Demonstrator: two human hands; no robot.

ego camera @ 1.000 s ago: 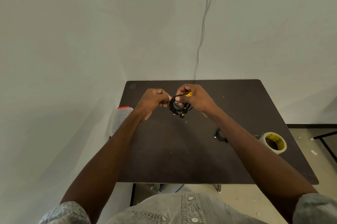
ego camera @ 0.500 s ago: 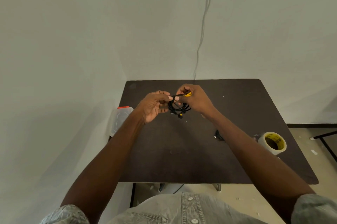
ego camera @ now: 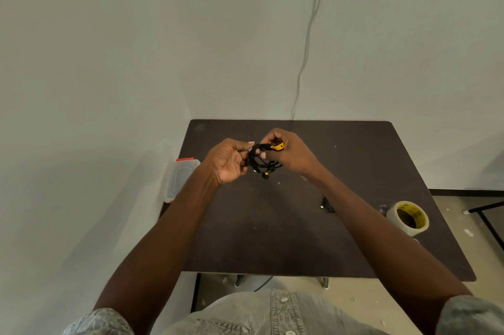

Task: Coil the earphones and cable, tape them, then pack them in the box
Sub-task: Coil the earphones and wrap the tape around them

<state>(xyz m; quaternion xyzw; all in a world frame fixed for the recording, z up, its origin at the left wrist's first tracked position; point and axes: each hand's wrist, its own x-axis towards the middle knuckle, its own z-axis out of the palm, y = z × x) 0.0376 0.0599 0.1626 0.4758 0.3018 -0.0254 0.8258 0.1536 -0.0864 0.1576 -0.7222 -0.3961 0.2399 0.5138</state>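
Black earphone bundle (ego camera: 261, 158) held in the air above the far middle of the counter (ego camera: 272, 239), between both hands. Loops are tangled and thin; individual turns hard to separate. A yellow strip (ego camera: 278, 146) sits at the bundle's upper right, partly covered by the right fingers (ego camera: 268, 141); what it is cannot be made out. 1 small dark bud with a yellow dot hangs at the bottom of the bundle.

Right hand (ego camera: 293, 156) comes in from the right, back of hand up, fingers pinched onto the bundle's top. Left hand (ego camera: 227, 161) is palm-up, fingers curled, fingertips at the bundle's left edge and gripping it.

A second dark item (ego camera: 326, 205), probably the cable, lies on the counter just beside the right forearm, mostly hidden by it. Tape roll (ego camera: 408, 218) rests near the counter's right edge. Clear box (ego camera: 181, 179) with a red edge sits at the left edge, overhanging, its near corner hidden by the left forearm.
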